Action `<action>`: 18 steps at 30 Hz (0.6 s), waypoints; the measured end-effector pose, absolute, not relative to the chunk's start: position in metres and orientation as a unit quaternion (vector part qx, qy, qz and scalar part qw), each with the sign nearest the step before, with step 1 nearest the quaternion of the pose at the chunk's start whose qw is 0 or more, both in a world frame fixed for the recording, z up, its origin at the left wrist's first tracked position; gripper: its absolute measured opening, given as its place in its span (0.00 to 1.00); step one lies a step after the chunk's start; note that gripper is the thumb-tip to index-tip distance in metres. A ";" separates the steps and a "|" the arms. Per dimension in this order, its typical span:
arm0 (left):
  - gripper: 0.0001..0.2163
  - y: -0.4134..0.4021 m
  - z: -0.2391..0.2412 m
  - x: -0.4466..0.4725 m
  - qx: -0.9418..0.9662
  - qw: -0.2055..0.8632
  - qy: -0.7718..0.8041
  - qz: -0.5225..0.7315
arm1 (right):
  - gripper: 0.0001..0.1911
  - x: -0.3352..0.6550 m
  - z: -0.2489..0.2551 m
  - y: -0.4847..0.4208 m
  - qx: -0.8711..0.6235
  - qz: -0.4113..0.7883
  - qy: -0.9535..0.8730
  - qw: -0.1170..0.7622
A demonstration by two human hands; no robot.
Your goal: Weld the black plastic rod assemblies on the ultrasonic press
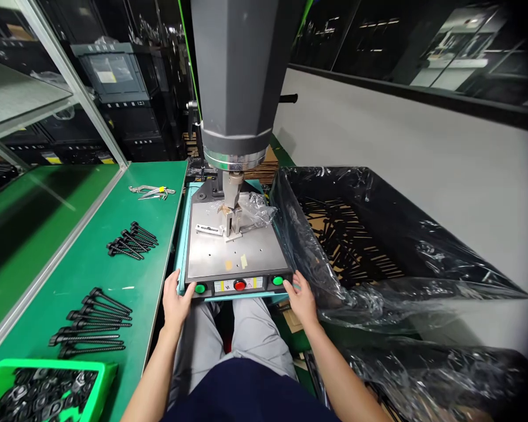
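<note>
Two bare hands rest on a press's front panel: left hand point(176, 302), fingers loosely spread, thumb on round green left button point(199, 288); right hand point(302, 300) likewise on right green button point(277, 281).

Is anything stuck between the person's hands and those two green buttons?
Nothing visible. The left hand has its thumb right at the left green button, and the right hand reaches the right green button.

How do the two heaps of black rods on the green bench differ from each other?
The near heap lies close to the green bin; the far heap lies further up the bench, nearer the pliers. The near heap is spread wider, rods almost level; the far heap is tighter and slanted. Both hold black rods with one thicker end.
</note>
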State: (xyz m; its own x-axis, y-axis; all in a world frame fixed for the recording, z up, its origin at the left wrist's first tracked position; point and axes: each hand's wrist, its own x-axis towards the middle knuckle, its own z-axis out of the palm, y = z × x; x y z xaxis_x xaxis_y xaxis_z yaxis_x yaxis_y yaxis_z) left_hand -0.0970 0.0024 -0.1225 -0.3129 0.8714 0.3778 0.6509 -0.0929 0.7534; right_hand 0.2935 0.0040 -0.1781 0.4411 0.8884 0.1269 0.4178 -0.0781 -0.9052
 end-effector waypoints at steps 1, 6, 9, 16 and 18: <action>0.27 0.002 -0.113 -0.094 0.563 0.111 0.659 0.487 | 0.35 0.293 -0.173 0.001 -0.696 0.221 -0.460 0.505; 0.22 0.028 -0.073 -0.074 0.483 0.189 0.622 0.586 | 0.26 0.268 -0.136 0.000 -0.672 0.216 -0.429 0.564; 0.24 0.062 -0.053 -0.058 0.432 0.298 0.593 0.611 | 0.25 0.238 -0.116 0.014 -0.610 0.301 -0.450 0.579; 0.21 0.137 -0.014 -0.025 0.312 0.524 0.525 0.594 | 0.17 0.169 -0.088 0.072 -0.504 0.414 -0.581 0.487; 0.19 0.152 -0.007 -0.021 0.269 0.583 0.509 0.574 | 0.16 0.156 -0.082 0.091 -0.496 0.401 -0.613 0.466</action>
